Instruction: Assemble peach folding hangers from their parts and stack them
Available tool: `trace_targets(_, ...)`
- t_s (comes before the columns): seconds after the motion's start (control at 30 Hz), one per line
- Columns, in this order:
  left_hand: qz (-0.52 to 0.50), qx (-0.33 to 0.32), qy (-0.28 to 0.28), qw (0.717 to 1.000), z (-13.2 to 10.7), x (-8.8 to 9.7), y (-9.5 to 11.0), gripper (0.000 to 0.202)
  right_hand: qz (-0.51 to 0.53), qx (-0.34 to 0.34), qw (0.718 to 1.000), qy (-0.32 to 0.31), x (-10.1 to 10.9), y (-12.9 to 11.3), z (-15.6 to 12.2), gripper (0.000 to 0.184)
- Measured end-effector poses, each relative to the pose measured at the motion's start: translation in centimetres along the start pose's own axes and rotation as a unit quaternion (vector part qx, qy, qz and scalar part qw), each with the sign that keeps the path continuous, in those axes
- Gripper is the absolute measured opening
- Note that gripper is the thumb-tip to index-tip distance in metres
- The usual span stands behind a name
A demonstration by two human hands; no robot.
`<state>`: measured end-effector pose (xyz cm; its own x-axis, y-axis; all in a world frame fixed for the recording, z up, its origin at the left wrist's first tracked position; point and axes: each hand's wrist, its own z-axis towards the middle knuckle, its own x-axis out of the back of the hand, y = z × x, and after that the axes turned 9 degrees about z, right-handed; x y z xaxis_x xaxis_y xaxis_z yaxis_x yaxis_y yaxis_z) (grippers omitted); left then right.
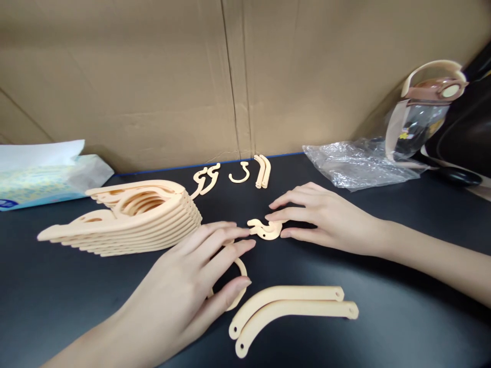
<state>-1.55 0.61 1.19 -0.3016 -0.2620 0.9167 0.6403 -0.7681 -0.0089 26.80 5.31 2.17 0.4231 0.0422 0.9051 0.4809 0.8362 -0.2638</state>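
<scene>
My left hand [192, 278] lies over a curved peach plastic hook piece [240, 286] on the black table, thumb and fingers closed around its ring. My right hand [326, 217] rests flat with its fingertips pinching a small peach connector piece [264, 229] at the table's middle. Two long curved peach arms [291, 306] lie side by side just in front of both hands. A stack of several peach hanger bodies [130, 220] sits to the left of my left hand.
Small peach hooks [207, 179], a single hook [241, 174] and two short curved pieces [263, 171] lie near the cardboard wall [230, 76]. A tissue pack [38, 176] is far left. Crumpled clear plastic [356, 163] and a bottle [425, 112] are at right.
</scene>
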Motion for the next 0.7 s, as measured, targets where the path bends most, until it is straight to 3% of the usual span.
trace_targets(0.17, 0.031, 0.028, -0.053, 0.998, -0.4, -0.72, -0.15, 0.05, 0.001, -0.01, 1.0, 0.016, -0.65, -0.2, 0.17, 0.025)
trace_targets(0.37, 0.011, 0.029, -0.081, 0.996, -0.36, -0.71, -0.11, 0.058, -0.008, 0.005, 0.999, 0.034, -0.91, -0.43, 0.25, 0.023)
trace_targets(0.7, 0.002, 0.017, -0.084, 0.996, -0.21, -0.84, -0.16, 0.061, -0.008, 0.002, 1.0, 0.02, -0.56, 0.02, 0.22, 0.023)
